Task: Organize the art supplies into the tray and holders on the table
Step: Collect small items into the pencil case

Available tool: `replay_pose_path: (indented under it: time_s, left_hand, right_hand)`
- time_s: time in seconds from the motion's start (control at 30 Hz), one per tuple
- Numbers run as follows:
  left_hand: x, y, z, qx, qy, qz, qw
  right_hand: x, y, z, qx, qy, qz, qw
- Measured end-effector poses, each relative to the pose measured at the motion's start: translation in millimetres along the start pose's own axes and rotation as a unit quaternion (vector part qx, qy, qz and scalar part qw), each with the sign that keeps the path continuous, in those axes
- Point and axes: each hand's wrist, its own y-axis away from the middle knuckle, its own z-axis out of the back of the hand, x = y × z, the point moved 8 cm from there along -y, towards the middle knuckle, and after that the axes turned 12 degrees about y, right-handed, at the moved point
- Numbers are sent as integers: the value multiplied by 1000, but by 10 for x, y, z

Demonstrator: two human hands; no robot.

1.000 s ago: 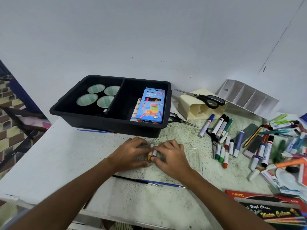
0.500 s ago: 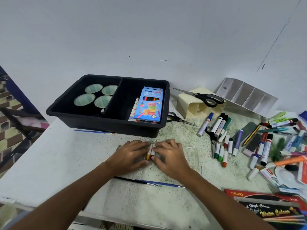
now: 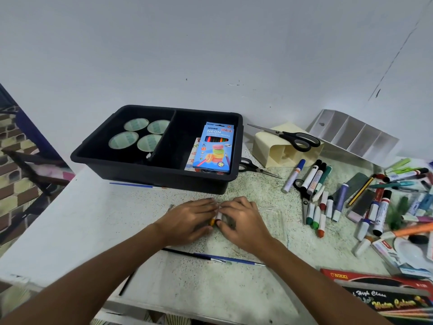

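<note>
far to the left of the hands and farther from the person sits the black tray (image 3: 145, 170). four tape rolls (image 3: 140, 137) lie in its left part, and a blue pencil box (image 3: 214, 147) leans in its right part. a thin blue brush (image 3: 138, 185) lies just in front of the tray.

the left hand (image 3: 187, 220) and the right hand (image 3: 243, 221) rest on the speckled table (image 3: 117, 219), side by side. their fingertips meet. together they pinch a few little crayons (image 3: 216, 218) between them, orange and white. a long brush (image 3: 210, 258) lies just behind the wrists, close to the person.

to the right of the hands lie many markers (image 3: 314, 179). beyond them a cream holder (image 3: 283, 148) lies tipped over, with black scissors (image 3: 293, 137) on top.
</note>
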Motion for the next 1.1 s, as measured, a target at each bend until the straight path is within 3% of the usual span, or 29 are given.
replay_pose_path:
  time_s: [0.33,0.5,0.63,0.87,1.0,1.1]
  left_hand:
    - [45,-11,-7,43,20,53,997]
    - [24,8,114,-36,110,86,990]
    - [-17,23,94,-35,82,51,995]
    - [46,3,93,-41,105,77,991]
    - [93,16,40,-61,144,127,979]
    - [246,54,-29,-58,148,190,969]
  right_hand:
    - [-7,-6,7,-8,-9,-8,1000]
    - [-28,-4,-1,1,-13,-13,1000]
    - [8,13,13,1,17,11,1000]
    - [-12,-9,-4,22,20,1,1000]
    - [-42,-40,-12,25,23,-30,999]
    - [-31,-51,-69,60,49,-5,997]
